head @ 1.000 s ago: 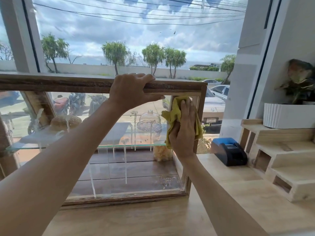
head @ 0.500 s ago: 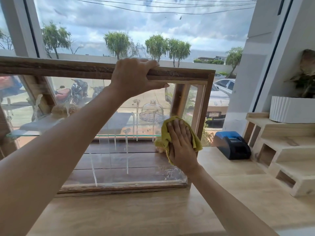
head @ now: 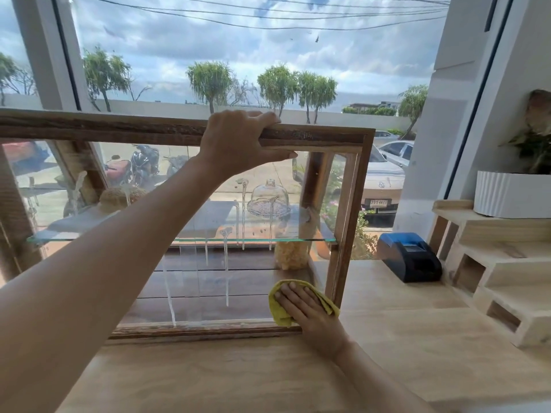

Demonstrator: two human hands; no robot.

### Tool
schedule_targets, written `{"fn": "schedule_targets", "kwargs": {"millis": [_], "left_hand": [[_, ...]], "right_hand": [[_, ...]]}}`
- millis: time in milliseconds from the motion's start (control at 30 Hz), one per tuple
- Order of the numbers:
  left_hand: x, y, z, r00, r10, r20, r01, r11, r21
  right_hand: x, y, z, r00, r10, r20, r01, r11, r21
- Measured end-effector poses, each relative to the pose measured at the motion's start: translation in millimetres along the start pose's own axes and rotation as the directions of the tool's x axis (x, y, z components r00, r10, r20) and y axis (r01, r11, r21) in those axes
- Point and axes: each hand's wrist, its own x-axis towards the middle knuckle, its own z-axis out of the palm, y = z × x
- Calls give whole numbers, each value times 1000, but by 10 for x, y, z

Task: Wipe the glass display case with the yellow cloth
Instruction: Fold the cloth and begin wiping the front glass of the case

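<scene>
Both hands work: right hand [head: 310, 311], flat on yellow cloth [head: 278, 311], has slid lower; left hand [head: 235, 141] still grips case [head: 346, 204].

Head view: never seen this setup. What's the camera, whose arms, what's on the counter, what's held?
No robot here. A person wears a wide-angle camera on the head, looking forward and down, so both arms are their own. The left hand grips the wooden top rail of the glass display case. The right hand presses a yellow cloth flat on the front glass at its lower right corner. Wet streaks run down the pane. The case stands on a light wooden counter, with a black and blue printer and stepped wooden shelves to the right.
</scene>
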Motion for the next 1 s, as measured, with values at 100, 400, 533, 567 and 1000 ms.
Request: {"fn": "schedule_targets", "kwargs": {"millis": [100, 400, 533, 567, 1000], "left_hand": [[12, 11, -22, 998, -27, 52, 27, 1000, 6], [45, -168, -209, 951, 88, 298, -65, 994, -87], [-44, -478, -353, 945, 51, 322, -60, 998, 18], [-84, -559, -383, 947, 38, 318, -59, 997, 57], [-245, -740, -385, 979, -39, 199, 15, 992, 124]], "right_hand": [[-58, -93, -47, 997, 53, 52, -55, 997, 53], [258, -634, -491, 666, 735, -123, -572, 610, 548], [791, -682, -993, 239, 971, -19, -608, 165, 777], [912, -670, -1127, 201, 979, -42, -573, 152, 805], [1609, -27, -912, 602, 644, -473, -465, 764, 448]]}}
